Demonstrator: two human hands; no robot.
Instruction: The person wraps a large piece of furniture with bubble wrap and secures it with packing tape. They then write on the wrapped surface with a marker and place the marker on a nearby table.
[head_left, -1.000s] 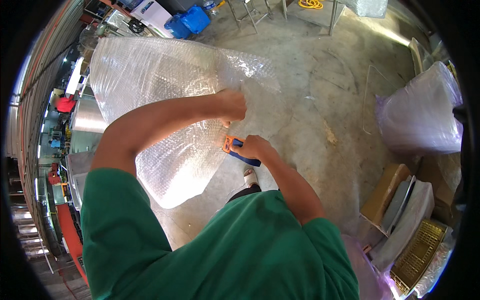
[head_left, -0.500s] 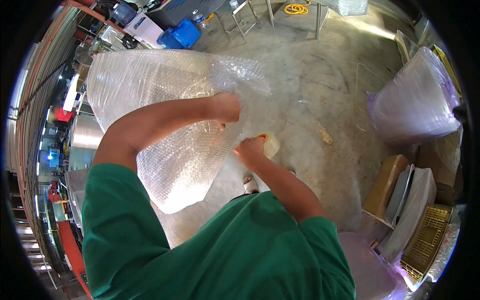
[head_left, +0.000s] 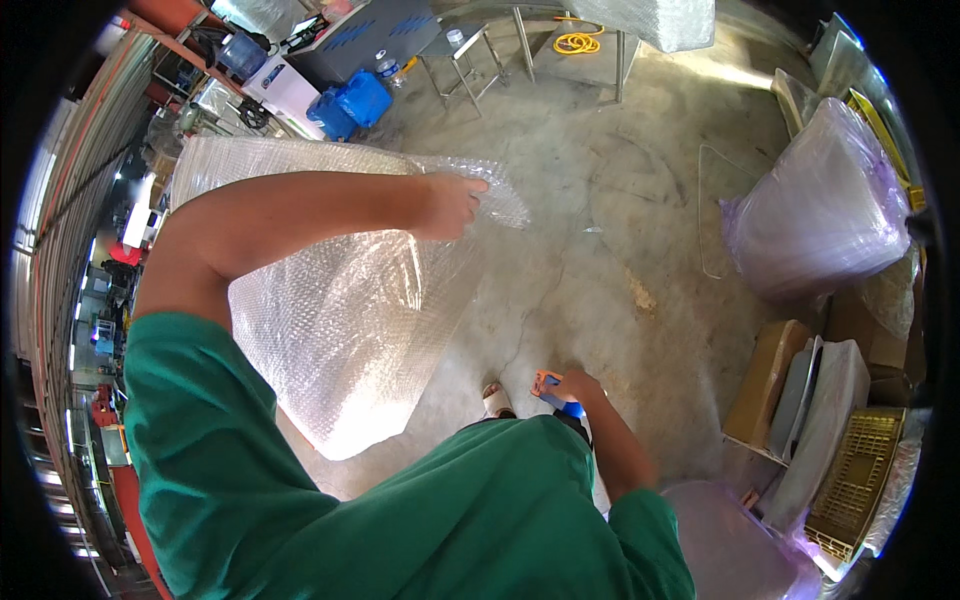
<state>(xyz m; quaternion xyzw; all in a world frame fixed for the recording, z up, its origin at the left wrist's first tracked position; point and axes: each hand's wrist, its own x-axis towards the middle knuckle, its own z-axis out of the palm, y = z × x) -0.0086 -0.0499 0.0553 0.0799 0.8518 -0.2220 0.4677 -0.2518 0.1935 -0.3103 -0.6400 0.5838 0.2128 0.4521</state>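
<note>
A large bundle in clear bubble wrap [head_left: 345, 330] stands left of my feet; what is inside cannot be made out. My left hand [head_left: 450, 207] is at the upper right side of the bundle, fingers apart and partly bent, next to a loose flap of bubble wrap [head_left: 497, 190]. Whether it presses on the wrap is hard to tell. Low by my right hip, my right hand [head_left: 577, 387] is closed round a tape dispenser [head_left: 549, 384] with orange and blue parts. My body hides part of the dispenser.
On the right stand a tall film-wrapped roll [head_left: 815, 205], a cardboard box [head_left: 765, 390] and a yellow crate [head_left: 855, 470]. Blue jugs [head_left: 362, 98], a metal stool [head_left: 462, 50] and a coiled yellow hose [head_left: 577, 43] are at the far side. Purple-wrapped goods [head_left: 725, 540] lie near right.
My right hand has dropped away from the bundle toward my hip with the tape dispenser. My left hand has loosened from a fist and shifted slightly up along the wrap.
</note>
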